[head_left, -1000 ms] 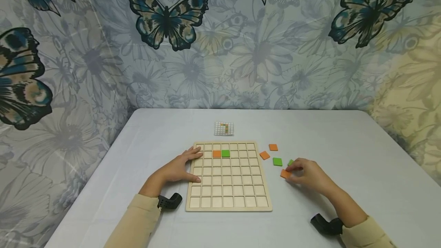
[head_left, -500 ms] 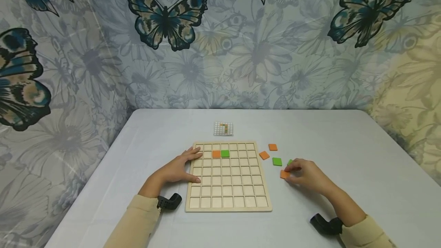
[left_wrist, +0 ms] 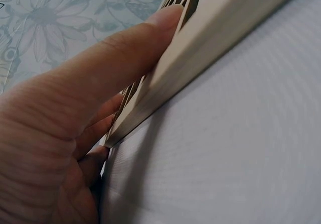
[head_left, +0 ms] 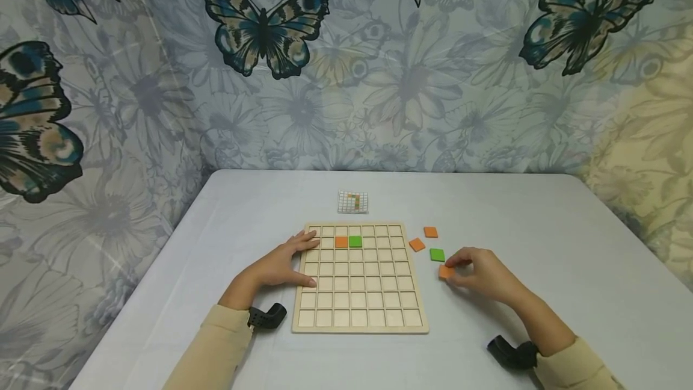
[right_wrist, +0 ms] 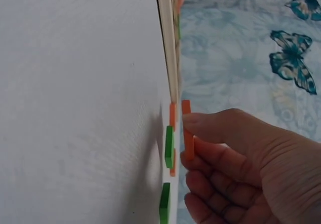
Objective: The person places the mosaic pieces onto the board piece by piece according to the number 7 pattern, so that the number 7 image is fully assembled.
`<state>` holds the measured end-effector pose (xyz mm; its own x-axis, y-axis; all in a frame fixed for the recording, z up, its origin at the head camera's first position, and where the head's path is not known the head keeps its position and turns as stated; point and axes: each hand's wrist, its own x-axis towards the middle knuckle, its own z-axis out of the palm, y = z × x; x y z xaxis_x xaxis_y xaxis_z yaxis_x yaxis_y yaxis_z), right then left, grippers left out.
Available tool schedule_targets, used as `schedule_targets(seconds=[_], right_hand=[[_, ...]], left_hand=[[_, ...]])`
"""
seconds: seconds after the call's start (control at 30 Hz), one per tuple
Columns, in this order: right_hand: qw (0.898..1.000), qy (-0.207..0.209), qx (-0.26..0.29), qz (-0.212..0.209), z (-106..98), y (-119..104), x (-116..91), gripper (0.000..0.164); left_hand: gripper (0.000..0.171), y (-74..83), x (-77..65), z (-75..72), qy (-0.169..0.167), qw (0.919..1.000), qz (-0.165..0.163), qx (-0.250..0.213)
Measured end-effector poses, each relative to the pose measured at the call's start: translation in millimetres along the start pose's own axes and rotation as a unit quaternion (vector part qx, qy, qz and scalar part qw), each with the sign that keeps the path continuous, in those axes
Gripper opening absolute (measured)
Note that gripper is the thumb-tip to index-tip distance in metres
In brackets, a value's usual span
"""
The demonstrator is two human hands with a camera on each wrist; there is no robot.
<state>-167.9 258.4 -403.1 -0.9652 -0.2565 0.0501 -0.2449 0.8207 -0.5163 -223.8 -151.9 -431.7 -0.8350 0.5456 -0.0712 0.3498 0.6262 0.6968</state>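
My right hand (head_left: 487,272) pinches an orange square tile (head_left: 445,272) between thumb and fingers, right of the board. In the right wrist view that tile (right_wrist: 187,133) stands off the tabletop. A wooden grid board (head_left: 359,284) lies flat in the middle. One orange tile (head_left: 341,242) and one green tile (head_left: 355,241) sit side by side in its second row from the back. Along the board's left edge rests my left hand (head_left: 276,263), thumb and fingertips spread over the rim. The left wrist view shows the thumb (left_wrist: 120,50) lying across that rim.
Two loose orange tiles, the nearer one (head_left: 417,244) and the farther one (head_left: 430,232), lie right of the board near a green tile (head_left: 437,254). Another green tile (right_wrist: 164,203) shows in the right wrist view. A small printed grid card (head_left: 353,202) lies behind the board.
The pinched orange tile has shifted slightly left and up with my right fingertips. The green tile's corner beside them is now hidden in the head view. My left hand stays on the board.
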Motion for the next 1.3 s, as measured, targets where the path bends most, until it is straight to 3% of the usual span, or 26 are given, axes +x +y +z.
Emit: schedule_targets(seconds=[0.7,1.3], right_hand=[[0.998,-0.005,0.023,-0.052,-5.7,-16.0,20.8,0.019],[0.993,-0.013,0.064,-0.098,3.2,-47.4,61.7,0.019]], left_hand=[[0.092,-0.3,1.1,1.5,0.004,1.0000,-0.002,0.007],[0.091,0.1,0.4,0.6,0.003,1.0000,-0.001,0.000]])
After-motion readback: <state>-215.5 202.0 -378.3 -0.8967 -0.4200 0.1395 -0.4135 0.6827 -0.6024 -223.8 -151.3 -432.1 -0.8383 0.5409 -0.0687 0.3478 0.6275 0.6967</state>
